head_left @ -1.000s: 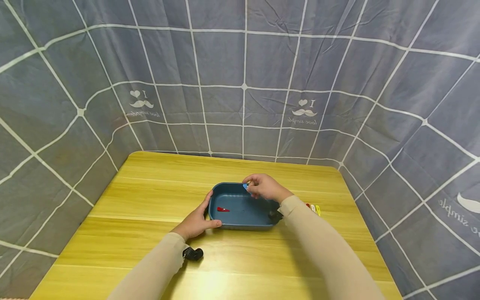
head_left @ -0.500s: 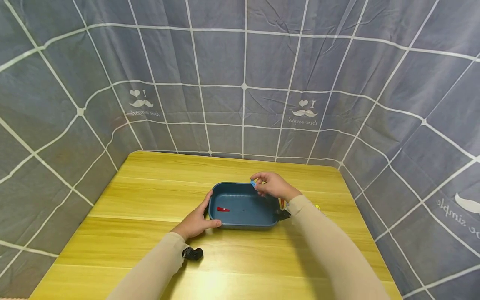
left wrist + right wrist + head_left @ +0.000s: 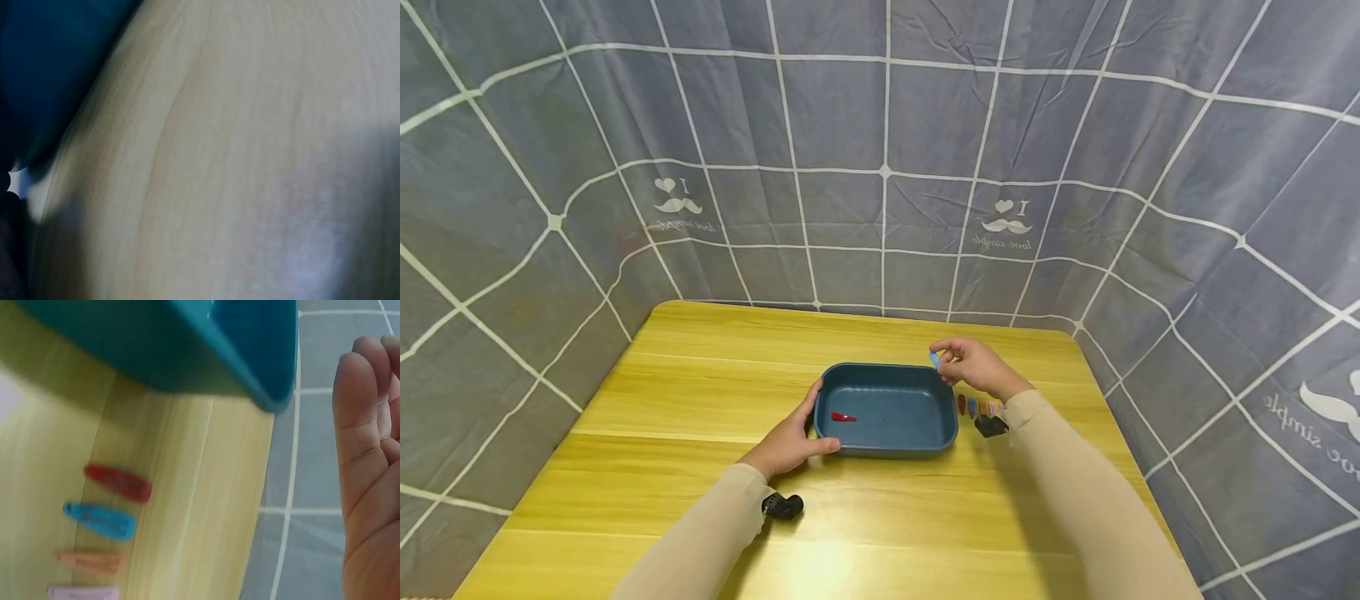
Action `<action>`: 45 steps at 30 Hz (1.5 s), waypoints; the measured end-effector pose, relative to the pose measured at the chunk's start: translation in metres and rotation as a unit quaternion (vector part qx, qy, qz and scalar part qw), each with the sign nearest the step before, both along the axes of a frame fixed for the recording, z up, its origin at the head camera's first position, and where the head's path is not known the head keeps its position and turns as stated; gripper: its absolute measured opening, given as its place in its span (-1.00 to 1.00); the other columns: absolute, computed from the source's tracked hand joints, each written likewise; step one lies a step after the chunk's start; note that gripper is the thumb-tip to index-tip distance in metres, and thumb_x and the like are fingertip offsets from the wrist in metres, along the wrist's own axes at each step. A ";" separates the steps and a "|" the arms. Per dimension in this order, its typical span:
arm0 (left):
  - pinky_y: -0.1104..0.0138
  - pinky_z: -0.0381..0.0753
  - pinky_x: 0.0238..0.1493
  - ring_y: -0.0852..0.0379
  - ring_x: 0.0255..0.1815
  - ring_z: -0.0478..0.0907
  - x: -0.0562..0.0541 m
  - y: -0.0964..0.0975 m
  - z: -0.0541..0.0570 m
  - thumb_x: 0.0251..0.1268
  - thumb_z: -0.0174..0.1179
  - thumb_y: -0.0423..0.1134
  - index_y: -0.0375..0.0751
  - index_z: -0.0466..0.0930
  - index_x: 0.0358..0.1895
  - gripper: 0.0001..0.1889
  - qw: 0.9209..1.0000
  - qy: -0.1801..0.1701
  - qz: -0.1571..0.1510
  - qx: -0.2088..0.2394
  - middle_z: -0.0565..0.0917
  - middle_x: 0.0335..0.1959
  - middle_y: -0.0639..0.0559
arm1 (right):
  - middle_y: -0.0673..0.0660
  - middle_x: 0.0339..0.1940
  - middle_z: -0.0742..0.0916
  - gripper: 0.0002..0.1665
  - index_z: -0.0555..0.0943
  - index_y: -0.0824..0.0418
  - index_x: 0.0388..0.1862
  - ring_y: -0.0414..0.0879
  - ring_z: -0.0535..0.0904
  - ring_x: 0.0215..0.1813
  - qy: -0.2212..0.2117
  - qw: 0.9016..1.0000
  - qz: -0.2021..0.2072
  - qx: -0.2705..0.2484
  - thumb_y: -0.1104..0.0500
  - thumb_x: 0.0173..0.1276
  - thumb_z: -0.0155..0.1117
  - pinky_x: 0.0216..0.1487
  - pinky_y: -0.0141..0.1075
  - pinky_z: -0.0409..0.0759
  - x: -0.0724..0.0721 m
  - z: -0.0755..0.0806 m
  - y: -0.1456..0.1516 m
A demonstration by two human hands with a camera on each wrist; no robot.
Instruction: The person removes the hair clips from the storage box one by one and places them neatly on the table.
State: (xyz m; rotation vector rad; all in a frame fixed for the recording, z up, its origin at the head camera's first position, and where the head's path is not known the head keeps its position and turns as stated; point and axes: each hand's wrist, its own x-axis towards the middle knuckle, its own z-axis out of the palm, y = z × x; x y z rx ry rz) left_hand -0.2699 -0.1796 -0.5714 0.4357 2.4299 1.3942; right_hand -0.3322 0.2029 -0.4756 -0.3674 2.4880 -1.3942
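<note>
A dark blue plastic bin (image 3: 887, 451) stands on the table, its near-left corner held between the thumb and spread fingers of my left hand (image 3: 792, 439). Inside the bin, toward the left, lies a red hair clip (image 3: 843, 417). My right hand (image 3: 981, 367) pinches a light blue hair clip (image 3: 934, 359) above the bin's far-right corner. In the right wrist view that hand (image 3: 375, 462) shows at the right edge, its clip hidden. Below it a dark red clip (image 3: 119, 482), a blue clip (image 3: 100, 520), an orange clip (image 3: 92, 562) and a pink clip (image 3: 84, 592) lie in a row.
The row of clips sits on the wooden table (image 3: 700, 400) just right of the bin, partly covered by the right wrist's black camera (image 3: 991, 426). Another black camera (image 3: 783, 506) is at the left wrist. Grey curtains (image 3: 842, 208) with white lines surround the table.
My right hand has moved right with the light blue clip, from over the bin's back part to its far-right corner, uncovering part of the clip row. The left hand stays on the bin.
</note>
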 end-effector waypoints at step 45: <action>-0.31 0.05 0.64 -0.31 0.75 -0.04 -0.007 -0.001 -0.001 0.25 0.51 0.14 0.48 -0.40 0.72 0.27 1.000 -0.005 -0.009 -0.016 -0.13 0.79 -0.09 | 0.23 -0.03 0.76 -0.38 0.44 0.43 0.49 -0.14 0.58 -0.15 -0.046 0.976 -0.184 0.111 0.20 0.55 0.30 -0.17 -0.36 0.58 0.060 -0.059 0.173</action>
